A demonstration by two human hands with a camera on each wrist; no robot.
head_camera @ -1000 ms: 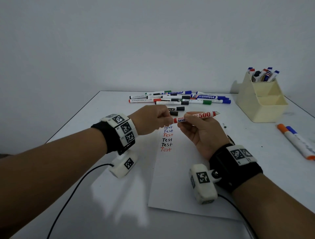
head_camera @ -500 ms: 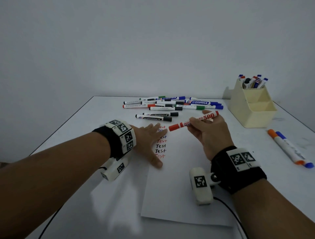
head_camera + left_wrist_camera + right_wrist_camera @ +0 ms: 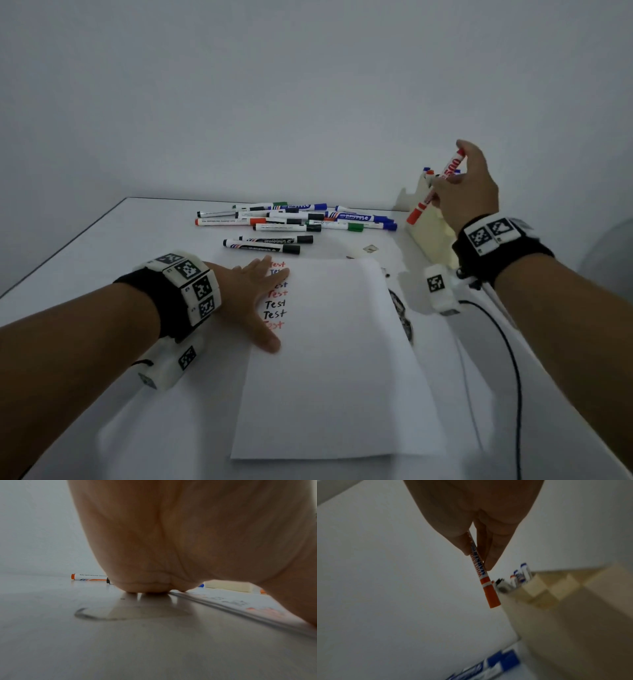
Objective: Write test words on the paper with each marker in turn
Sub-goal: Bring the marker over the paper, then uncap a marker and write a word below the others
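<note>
A white sheet of paper (image 3: 335,359) lies on the table with a column of "Test" words (image 3: 275,303) in red, blue and black near its upper left. My left hand (image 3: 255,294) lies flat with straight fingers on that corner, partly covering the words; in the left wrist view the palm (image 3: 188,534) fills the frame over the paper's edge (image 3: 240,614). My right hand (image 3: 462,185) is raised at the far right and pinches a capped red marker (image 3: 435,188), cap end down, just above the cream pen holder (image 3: 430,236). The right wrist view shows the red marker (image 3: 481,574) beside the holder (image 3: 556,615).
Several capped markers (image 3: 294,219) in black, blue, green and red lie in a loose pile at the back of the table, two black ones (image 3: 262,246) nearest the paper. The holder has several markers (image 3: 520,577) standing in its rear slot. A black cable (image 3: 510,359) runs along the right side.
The left hand dropped flat onto the paper's top left corner. The right hand carried the capped red marker up and to the right, from over the paper to above the pen holder.
</note>
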